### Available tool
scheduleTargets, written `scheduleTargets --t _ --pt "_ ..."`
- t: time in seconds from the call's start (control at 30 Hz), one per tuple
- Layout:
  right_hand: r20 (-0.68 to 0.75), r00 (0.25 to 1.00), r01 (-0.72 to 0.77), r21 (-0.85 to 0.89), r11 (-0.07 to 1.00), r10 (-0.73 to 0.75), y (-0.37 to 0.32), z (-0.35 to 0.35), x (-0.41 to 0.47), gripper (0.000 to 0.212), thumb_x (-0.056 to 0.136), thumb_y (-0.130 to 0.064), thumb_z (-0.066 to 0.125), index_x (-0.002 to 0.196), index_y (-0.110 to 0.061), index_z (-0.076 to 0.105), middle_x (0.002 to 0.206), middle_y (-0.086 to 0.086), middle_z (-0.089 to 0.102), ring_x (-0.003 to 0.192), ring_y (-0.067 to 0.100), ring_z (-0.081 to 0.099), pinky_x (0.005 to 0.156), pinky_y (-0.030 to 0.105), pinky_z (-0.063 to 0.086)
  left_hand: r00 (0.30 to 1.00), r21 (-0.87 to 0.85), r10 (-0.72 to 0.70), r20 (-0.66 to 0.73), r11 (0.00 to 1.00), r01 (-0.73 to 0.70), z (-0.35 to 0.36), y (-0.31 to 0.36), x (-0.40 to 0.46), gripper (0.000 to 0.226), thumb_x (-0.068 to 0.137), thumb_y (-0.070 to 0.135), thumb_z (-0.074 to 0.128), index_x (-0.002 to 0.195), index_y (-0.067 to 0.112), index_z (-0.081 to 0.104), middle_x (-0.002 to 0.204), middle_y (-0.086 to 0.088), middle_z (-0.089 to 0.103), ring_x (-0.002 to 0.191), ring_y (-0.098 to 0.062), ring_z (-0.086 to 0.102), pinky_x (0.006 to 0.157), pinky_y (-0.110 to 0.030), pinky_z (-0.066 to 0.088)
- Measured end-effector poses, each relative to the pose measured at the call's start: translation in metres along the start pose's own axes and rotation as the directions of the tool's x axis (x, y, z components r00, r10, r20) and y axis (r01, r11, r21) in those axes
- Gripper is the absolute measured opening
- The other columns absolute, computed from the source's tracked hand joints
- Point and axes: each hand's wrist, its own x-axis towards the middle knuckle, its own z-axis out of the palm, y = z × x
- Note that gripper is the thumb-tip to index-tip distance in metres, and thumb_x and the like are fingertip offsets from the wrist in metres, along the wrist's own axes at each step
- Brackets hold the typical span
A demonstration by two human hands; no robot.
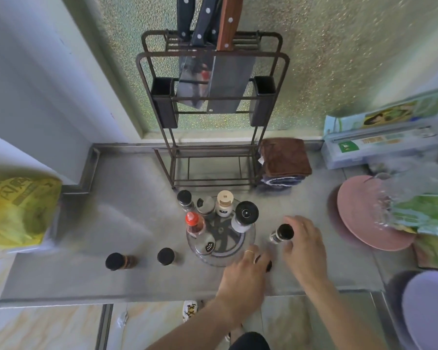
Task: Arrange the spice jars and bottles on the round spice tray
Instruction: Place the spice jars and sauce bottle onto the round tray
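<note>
a round spice tray (248,245) sits at centre frame on a steel counter (127,198), partly filled: a red-capped sauce bottle (194,223) at its left, a steel-topped shaker (204,205) and a cream-lidded jar (224,202) at the back, a black-topped grinder (244,216) at the right and a small shaker (208,245) at the front left, apparently spaced round the rim to leave the dark hub open. contents are hard to read, though the sauce bottle shows red liquid. the right hand (302,242), just right of the tray, curls its fingers round a dark-capped glass spice jar (283,233), seemingly to bring it aboard. the left hand (245,270), at the tray's lower edge, closes over a small dark-lidded jar (268,266), mostly hidden. a dark-lidded jar (185,200) stands just off the tray's upper left; two black-capped jars (165,256) and (119,261) wait at lower left. behind stand a knife rack (213,97) holding cleavers, a brown cloth (285,157) and, at right, a pink plate (359,215).
</note>
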Motion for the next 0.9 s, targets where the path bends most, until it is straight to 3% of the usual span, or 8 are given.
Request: scheduleTargets --t 0.1,0.17,0.23,0.4,0.5,0.6,0.77,0.9 --pt "0.175 0.984 0.03 -0.055 0.998 -0.02 0.014 0.014 0.012 0.065 0.07 0.01 0.068 0.128 -0.018 0.061 0.132 0.006 0.056 0.107 0.035 0.059 0.086 0.042 0.052 0.999 0.1 0.036 0.036 0.994 -0.04 0.015 0.006 0.01 0.071 0.069 0.005 0.074 0.127 0.023 0.039 0.118 -0.014 0.055 0.085 -0.035 0.068 0.062 -0.041 0.06" --pt "0.187 0.981 0.061 -0.063 0.996 -0.048 0.018 0.023 0.013 0.058 0.068 0.013 0.068 0.119 -0.015 0.065 0.12 0.007 0.061 0.095 0.037 0.061 0.076 0.042 0.053 0.997 0.182 0.063 0.042 0.981 -0.069 0.017 0.008 0.014 0.08 0.045 0.004 0.083 0.113 0.021 0.044 0.088 -0.006 0.061 0.061 -0.024 0.066 0.042 -0.027 0.052" --pt "0.164 0.985 0.067 -0.063 0.996 -0.055 0.021 0.026 0.013 0.049 0.065 0.013 0.07 0.107 -0.013 0.066 0.103 0.01 0.062 0.084 0.039 0.061 0.066 0.042 0.051 0.997 0.25 0.064 0.033 0.966 -0.07 0.014 0.01 0.016 0.079 0.036 0.006 0.084 0.105 0.021 0.048 0.075 0.001 0.06 0.049 -0.017 0.061 0.035 -0.022 0.043" --pt "0.07 0.997 0.034 0.003 0.999 -0.034 0.014 0.002 0.003 0.036 0.073 -0.004 0.08 0.102 -0.017 0.064 0.094 0.005 0.062 0.08 0.031 0.063 0.066 0.035 0.047 0.999 0.061 -0.041 -0.036 0.997 0.043 -0.002 0.006 0.008 0.035 0.08 -0.001 0.053 0.108 0.019 0.051 0.104 -0.005 0.055 0.078 -0.032 0.063 0.061 -0.04 0.053" --pt "0.006 0.996 0.084 0.068 0.994 -0.084 -0.001 -0.02 -0.015 0.036 0.075 -0.011 0.081 0.105 -0.019 0.063 0.095 -0.001 0.062 0.078 0.023 0.063 0.066 0.027 0.046 0.984 -0.033 -0.071 -0.163 0.997 0.066 -0.027 -0.001 -0.006 0.027 0.082 0.006 0.051 0.103 0.024 0.053 0.101 0.001 0.059 0.076 -0.024 0.064 0.063 -0.039 0.056" --pt "0.05 0.991 0.116 0.165 0.979 -0.126 -0.023 -0.026 -0.029 0.04 0.075 -0.015 0.082 0.109 -0.022 0.061 0.096 -0.006 0.062 0.08 0.016 0.063 0.071 0.026 0.051 0.966 -0.034 -0.091 -0.244 0.996 0.085 -0.044 -0.012 -0.016 0.025 0.085 0.008 0.058 0.103 0.025 0.054 0.099 0.004 0.063 0.077 -0.019 0.064 0.064 -0.034 0.056" --pt "0.137 0.962 0.205 0.216 0.955 -0.237 -0.05 0.001 -0.032 0.041 0.078 -0.023 0.082 0.11 -0.024 0.057 0.1 -0.011 0.064 0.09 0.007 0.063 0.081 0.018 0.049 0.966 0.053 -0.157 -0.204 0.984 0.171 -0.042 -0.035 -0.013 0.027 0.09 0.01 0.059 0.11 0.026 0.052 0.1 0.004 0.063 0.082 -0.021 0.067 0.068 -0.033 0.057" --pt "0.16 0.948 0.247 0.179 0.952 -0.276 -0.057 0.018 -0.023 0.046 0.076 -0.015 0.081 0.116 -0.022 0.058 0.105 -0.004 0.066 0.096 0.017 0.066 0.08 0.026 0.053 0.967 0.089 -0.18 -0.179 0.976 0.198 -0.032 -0.048 -0.009 0.032 0.086 0.003 0.058 0.11 0.023 0.053 0.1 0.002 0.062 0.079 -0.025 0.067 0.062 -0.035 0.057"
